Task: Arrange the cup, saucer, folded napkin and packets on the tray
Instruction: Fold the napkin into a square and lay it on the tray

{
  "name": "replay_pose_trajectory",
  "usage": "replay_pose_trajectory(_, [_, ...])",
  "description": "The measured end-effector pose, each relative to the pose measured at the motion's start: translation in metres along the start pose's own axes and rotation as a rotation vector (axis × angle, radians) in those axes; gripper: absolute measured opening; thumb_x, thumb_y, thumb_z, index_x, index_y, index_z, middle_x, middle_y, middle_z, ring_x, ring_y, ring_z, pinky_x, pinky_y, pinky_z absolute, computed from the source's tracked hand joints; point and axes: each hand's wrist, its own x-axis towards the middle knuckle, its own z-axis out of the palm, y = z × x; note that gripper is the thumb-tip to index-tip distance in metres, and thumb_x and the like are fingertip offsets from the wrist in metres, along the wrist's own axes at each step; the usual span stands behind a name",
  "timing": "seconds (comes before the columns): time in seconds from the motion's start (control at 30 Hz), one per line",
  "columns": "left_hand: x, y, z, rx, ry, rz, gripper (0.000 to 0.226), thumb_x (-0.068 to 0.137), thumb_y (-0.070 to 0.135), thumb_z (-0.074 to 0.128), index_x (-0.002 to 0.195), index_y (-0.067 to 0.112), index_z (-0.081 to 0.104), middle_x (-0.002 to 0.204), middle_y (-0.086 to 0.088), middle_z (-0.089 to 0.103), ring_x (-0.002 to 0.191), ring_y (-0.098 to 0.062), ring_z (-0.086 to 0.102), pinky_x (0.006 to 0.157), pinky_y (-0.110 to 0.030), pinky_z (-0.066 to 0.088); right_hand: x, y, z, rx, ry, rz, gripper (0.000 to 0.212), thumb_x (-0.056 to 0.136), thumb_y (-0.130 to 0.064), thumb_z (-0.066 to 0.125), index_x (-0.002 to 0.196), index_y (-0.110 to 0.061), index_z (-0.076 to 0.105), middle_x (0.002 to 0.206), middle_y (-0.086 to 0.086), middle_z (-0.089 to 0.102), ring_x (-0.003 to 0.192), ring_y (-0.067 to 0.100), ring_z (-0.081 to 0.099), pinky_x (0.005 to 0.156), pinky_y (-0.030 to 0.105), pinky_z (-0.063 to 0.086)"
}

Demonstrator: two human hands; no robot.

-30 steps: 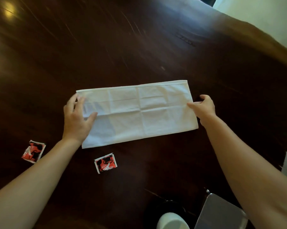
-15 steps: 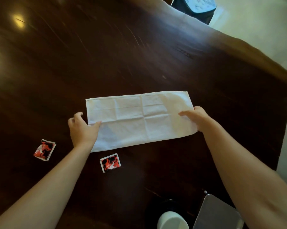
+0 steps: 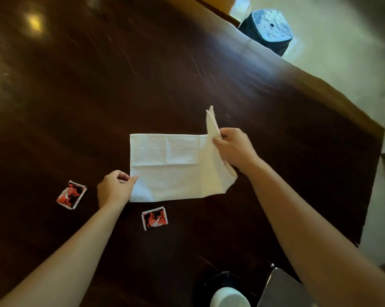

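Observation:
A white napkin (image 3: 169,167) lies on the dark wooden table (image 3: 142,85). My right hand (image 3: 233,149) pinches its right end, which stands lifted off the table and leans leftward. My left hand (image 3: 114,189) holds the napkin's lower left corner down. Two red and black packets lie near me: one (image 3: 71,194) left of my left hand, one (image 3: 154,218) just below the napkin. At the bottom edge a white cup (image 3: 229,298) sits on a dark saucer (image 3: 209,282), beside the corner of a metal tray (image 3: 282,291).
The table's far edge runs diagonally from the top middle to the right. Beyond it on the pale floor stands a dark stool (image 3: 268,29).
My right hand has lifted the napkin's right end off the table and swung it leftward. My left hand slid down to the lower left corner. The view tilted up.

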Motion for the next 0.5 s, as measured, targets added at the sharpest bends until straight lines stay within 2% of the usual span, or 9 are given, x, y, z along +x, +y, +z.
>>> replay_pose_trajectory(0.07, [-0.002, -0.003, -0.003, 0.038, 0.008, 0.089, 0.021, 0.085, 0.037, 0.075, 0.076, 0.022, 0.062, 0.067, 0.008, 0.064, 0.068, -0.013, 0.062, 0.052, -0.025, 0.039, -0.002, -0.025, 0.03, -0.028, -0.024, -0.038, 0.028, 0.093, -0.019, 0.052, 0.087, 0.004, 0.068, 0.08, 0.017, 0.072, 0.066, 0.027, 0.064, 0.061, 0.042, 0.055])
replay_pose_trajectory(0.13, [-0.002, -0.005, -0.007, 0.057, 0.016, 0.172, 0.016, 0.085, 0.032, 0.076, 0.083, 0.021, 0.063, 0.07, 0.007, 0.062, 0.07, -0.016, 0.06, 0.058, -0.029, 0.041, -0.003, -0.045, 0.06, -0.076, -0.061, -0.064, 0.029, 0.094, -0.015, 0.049, 0.076, 0.005, 0.062, 0.08, 0.022, 0.07, 0.068, 0.031, 0.063, 0.065, 0.045, 0.055])
replay_pose_trajectory(0.2, [-0.003, -0.007, -0.011, 0.072, 0.017, 0.208, 0.015, 0.085, 0.028, 0.076, 0.091, 0.02, 0.065, 0.076, 0.004, 0.062, 0.077, -0.018, 0.06, 0.063, -0.031, 0.043, -0.003, -0.059, 0.089, -0.116, -0.074, -0.074, 0.033, 0.095, -0.014, 0.047, 0.063, -0.006, 0.049, 0.073, 0.015, 0.063, 0.069, 0.031, 0.059, 0.061, 0.038, 0.047])
replay_pose_trajectory(0.3, [-0.003, -0.007, -0.015, 0.068, 0.058, 0.244, 0.008, 0.091, 0.027, 0.068, 0.09, 0.019, 0.069, 0.082, 0.003, 0.065, 0.076, -0.014, 0.06, 0.062, -0.025, 0.041, -0.006, -0.075, 0.126, -0.164, -0.082, -0.073, 0.035, 0.097, -0.019, 0.044, 0.062, -0.015, 0.042, 0.071, 0.006, 0.057, 0.068, 0.028, 0.058, 0.061, 0.034, 0.042])
replay_pose_trajectory(0.37, [-0.001, -0.006, -0.016, -0.087, 0.027, 0.211, 0.016, 0.095, 0.029, 0.061, 0.084, 0.022, 0.07, 0.074, 0.007, 0.068, 0.065, -0.009, 0.064, 0.054, -0.022, 0.045, -0.009, -0.082, 0.148, -0.191, -0.103, -0.075, 0.034, 0.099, -0.022, 0.043, 0.066, -0.015, 0.044, 0.075, 0.005, 0.059, 0.074, 0.03, 0.062, 0.062, 0.035, 0.045])
replay_pose_trajectory(0.43, [0.002, -0.002, -0.017, -0.288, -0.057, 0.095, 0.029, 0.096, 0.036, 0.054, 0.076, 0.022, 0.071, 0.066, 0.005, 0.07, 0.058, -0.011, 0.068, 0.049, -0.025, 0.053, -0.012, -0.086, 0.167, -0.214, -0.156, -0.07, 0.032, 0.099, -0.029, 0.042, 0.071, -0.015, 0.048, 0.083, 0.008, 0.063, 0.08, 0.032, 0.064, 0.064, 0.035, 0.047])
replay_pose_trajectory(0.5, [0.009, 0.0, -0.017, -0.332, -0.087, -0.02, 0.045, 0.094, 0.043, 0.046, 0.072, 0.012, 0.07, 0.068, -0.005, 0.071, 0.069, -0.024, 0.07, 0.058, -0.034, 0.054, -0.016, -0.084, 0.18, -0.22, -0.231, -0.064, 0.037, 0.099, -0.043, 0.043, 0.083, -0.014, 0.057, 0.09, 0.007, 0.066, 0.083, 0.031, 0.062, 0.062, 0.033, 0.043])
